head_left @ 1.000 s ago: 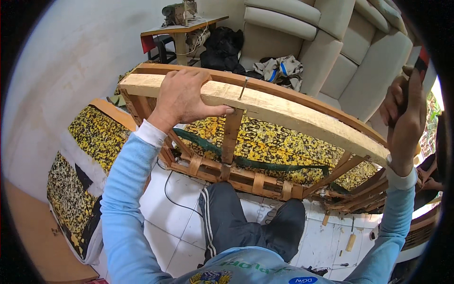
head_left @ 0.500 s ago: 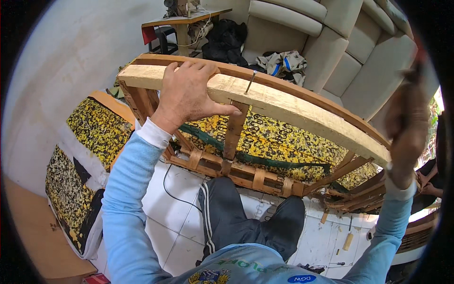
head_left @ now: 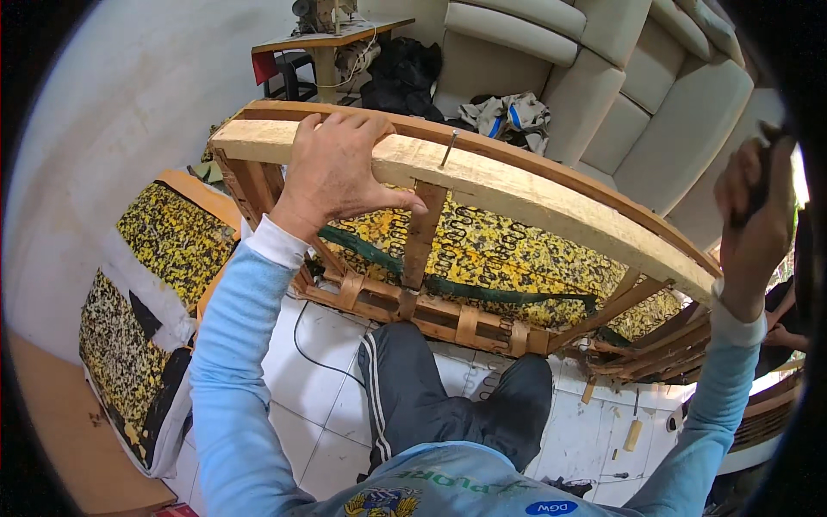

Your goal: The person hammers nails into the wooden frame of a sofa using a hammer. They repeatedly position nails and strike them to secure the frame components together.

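Across the middle stands a wooden frame, topped by a pale curved wooden rail (head_left: 551,197). My left hand (head_left: 340,172) grips this rail left of centre, fingers over its far edge and thumb stretched along the near side. A nail (head_left: 449,148) sticks up from the rail to the right of that hand, slightly tilted. Raised at the far right, my right hand (head_left: 758,220) is closed round a dark-handled tool (head_left: 760,185). The tool's working end is lost in the dark rim of the picture. A brown upright (head_left: 424,233) meets the rail below the nail.
Yellow-and-black speckled foam (head_left: 172,246) lies at the left, with more behind the frame. A light sofa (head_left: 594,121) and a sewing machine table (head_left: 332,36) stand beyond. Another person's hand (head_left: 786,336) shows at the right edge. A wooden-handled tool (head_left: 633,434) lies on the tiles.
My right hand has moved up and outward to the right with the dark-handled tool, and is less blurred. My left hand keeps its hold, and the nail still stands in the rail.
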Demonstrator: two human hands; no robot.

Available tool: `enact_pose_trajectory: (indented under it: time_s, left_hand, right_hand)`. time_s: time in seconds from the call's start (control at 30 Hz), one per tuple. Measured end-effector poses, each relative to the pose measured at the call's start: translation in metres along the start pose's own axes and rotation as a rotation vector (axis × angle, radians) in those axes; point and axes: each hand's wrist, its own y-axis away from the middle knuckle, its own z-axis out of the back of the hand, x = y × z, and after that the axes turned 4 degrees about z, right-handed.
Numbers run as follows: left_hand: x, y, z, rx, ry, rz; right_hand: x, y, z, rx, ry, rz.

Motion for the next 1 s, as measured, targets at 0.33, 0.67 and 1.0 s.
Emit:
enact_pose_trajectory:
  time_s: [0.33, 0.67, 1.0]
  left_hand:
    - [0.01, -0.002, 0.008, 0.115, -0.016, -0.031]
    - [0.004, 0.002, -0.013, 0.004, -0.038, 0.003]
    - [0.002, 0.002, -0.011, -0.037, -0.012, 0.007]
  right_hand:
    - [-0.026, 0.009, 0.002, 0.479, 0.788, 0.384]
    - [-0.056, 0.031, 0.032, 0.398, 0.349, 0.042]
    - [-0.013, -0.027, 0.029, 0.194, -0.089, 0.205]
